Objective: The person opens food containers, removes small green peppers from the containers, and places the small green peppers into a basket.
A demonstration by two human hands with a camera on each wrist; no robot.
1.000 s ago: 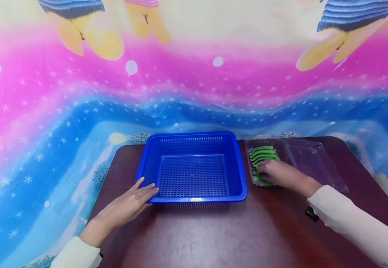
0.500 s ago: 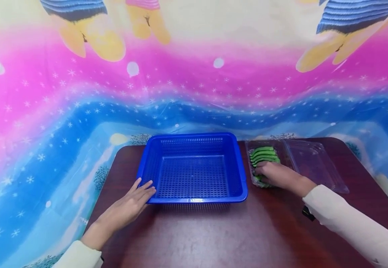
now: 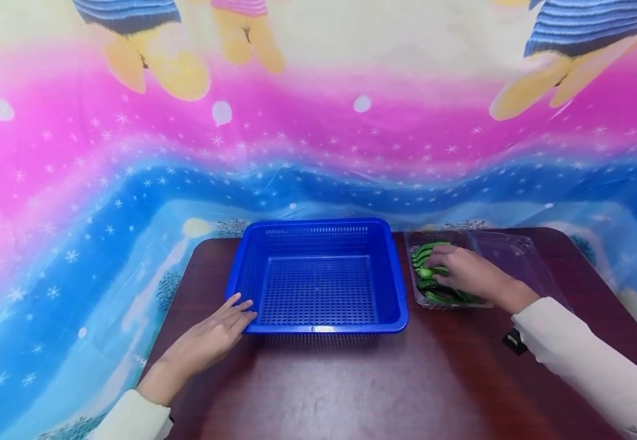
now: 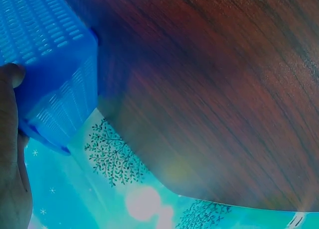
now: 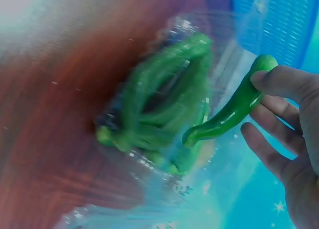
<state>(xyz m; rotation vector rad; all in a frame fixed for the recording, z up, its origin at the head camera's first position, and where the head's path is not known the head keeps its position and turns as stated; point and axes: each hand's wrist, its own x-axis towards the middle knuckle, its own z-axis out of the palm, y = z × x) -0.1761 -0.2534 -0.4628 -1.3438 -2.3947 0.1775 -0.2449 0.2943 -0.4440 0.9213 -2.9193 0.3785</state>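
Observation:
My right hand (image 3: 469, 272) pinches a curved green chili pepper (image 5: 234, 109) between thumb and fingers, above an open clear plastic container (image 3: 414, 293). More green peppers (image 3: 444, 296) lie in the container, partly hidden by the hand and blurred in the right wrist view. At the front left corner of a blue perforated plastic basket (image 3: 318, 329), my left hand (image 3: 208, 342) holds the rim. Its fingers lie over the edge in the head view, while the left wrist view shows the thumb (image 4: 16, 75) against the outer wall. Inside the basket, only the bare grid floor shows.
The container's clear lid (image 3: 507, 250) is folded back to the right on the dark reddish-brown table (image 3: 318, 391). Behind the table hangs a printed cloth (image 3: 318, 134) in pink and blue. The basket and container stand side by side near the far edge.
My right hand has risen from the peppers in the container and now holds one above the others. The left hand stays at the basket's corner.

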